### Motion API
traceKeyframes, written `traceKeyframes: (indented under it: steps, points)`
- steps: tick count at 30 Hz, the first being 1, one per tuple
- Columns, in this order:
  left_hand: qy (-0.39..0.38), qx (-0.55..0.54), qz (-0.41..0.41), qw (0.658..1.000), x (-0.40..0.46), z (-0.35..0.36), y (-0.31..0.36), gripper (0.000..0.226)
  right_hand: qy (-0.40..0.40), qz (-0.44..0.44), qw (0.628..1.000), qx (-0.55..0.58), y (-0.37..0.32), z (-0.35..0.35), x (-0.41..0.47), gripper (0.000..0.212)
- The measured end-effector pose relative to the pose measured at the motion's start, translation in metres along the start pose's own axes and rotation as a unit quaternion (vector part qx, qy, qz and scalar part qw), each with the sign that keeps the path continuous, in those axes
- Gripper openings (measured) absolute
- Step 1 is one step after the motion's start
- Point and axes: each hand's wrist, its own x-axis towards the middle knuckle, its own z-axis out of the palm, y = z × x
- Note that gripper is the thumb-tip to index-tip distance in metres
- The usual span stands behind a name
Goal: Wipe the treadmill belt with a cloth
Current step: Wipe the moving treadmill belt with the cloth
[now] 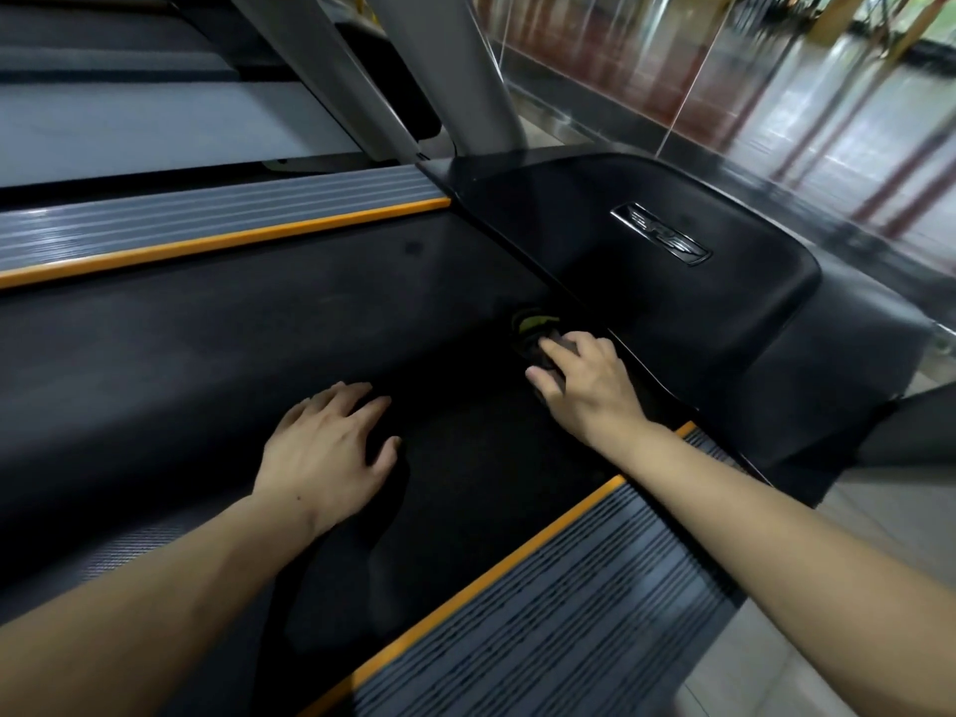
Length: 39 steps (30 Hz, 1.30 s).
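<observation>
So: treadmill belt (233,323) runs as a dark band from lower-left to upper-right of the view, long axis toward the black motor cover (672,282). It is bounded on both long sides by ribbed grey side rails with orange edge strips: far rail (207,225) across the upper left, near rail (569,602) at lower right. The belt's front end goes under the motor cover lip, so that end is closed off; the belt is open toward the lower left.

Left hand (331,447) lies flat on the belt, fingers straight and spread, palm down on a dark cloth (352,551). The cloth is nearly the belt's colour, so its outline is hard to trace; the visible part trails back from under the palm toward the wrist, roughly along the forearm.

Right hand (584,385) is at the belt's front corner, just beside the cover lip and the near rail's end. Its fingers are curled around a small dark object with a yellow-green patch (533,328); cannot tell what it is.

Two grey uprights (465,69) rise behind the motor cover. Glass panel and tiled floor (853,121) beyond, blurred.
</observation>
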Motion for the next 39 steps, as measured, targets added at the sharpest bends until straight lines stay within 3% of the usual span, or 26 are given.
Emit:
traceKeyframes:
  steps: [4,10,13,16,19,21,23,25,28,33,36,38,39]
  points:
    - [-0.008,0.006,0.003,1.0,0.0,-0.001,0.0,0.06,-0.028,-0.025,0.999,-0.015,0.013,-0.001,0.0,0.065]
    - [-0.009,-0.003,-0.003,1.0,0.001,0.003,0.002,0.06,0.004,0.008,0.999,0.033,0.013,0.005,0.011,0.049]
    - [-0.005,-0.011,-0.006,1.0,0.001,0.007,0.002,0.059,-0.021,0.032,0.996,0.082,-0.018,0.003,-0.005,0.042]
    - [-0.003,-0.011,-0.009,1.0,0.001,0.008,0.0,0.06,-0.016,-0.129,0.985,0.117,-0.068,0.01,-0.046,0.042]
    - [-0.003,-0.012,-0.009,1.0,0.001,0.008,0.0,0.06,-0.006,-0.234,0.967,0.1,-0.06,0.012,-0.044,0.042]
    - [-0.006,-0.015,-0.006,1.0,0.001,0.007,-0.001,0.06,0.039,-0.195,0.98,0.009,-0.023,0.007,-0.015,0.038]
    - [-0.011,-0.018,-0.001,1.0,0.002,0.005,-0.001,0.06,0.075,-0.079,0.99,-0.09,0.024,-0.005,0.012,0.032]
    - [-0.009,-0.019,0.001,1.0,0.002,0.004,-0.002,0.06,0.067,0.029,0.995,-0.073,0.046,-0.01,0.02,0.029]
    - [-0.006,-0.011,0.003,1.0,0.002,0.006,-0.004,0.06,0.057,0.069,0.996,0.001,0.017,-0.003,0.008,0.028]
    - [-0.007,-0.019,0.01,1.0,0.0,0.008,-0.006,0.061,-0.005,-0.106,0.989,0.102,-0.069,0.005,-0.053,0.032]
    - [-0.014,-0.019,0.018,1.0,-0.004,0.008,-0.009,0.062,0.002,-0.223,0.97,0.094,-0.061,0.001,-0.058,0.037]
    - [-0.021,-0.015,0.022,0.999,-0.007,0.007,-0.01,0.064,0.031,-0.205,0.977,0.045,-0.022,-0.003,-0.027,0.038]
    - [-0.023,-0.011,0.022,0.999,-0.009,0.005,-0.01,0.064,0.043,-0.149,0.988,0.01,0.002,-0.007,-0.011,0.039]
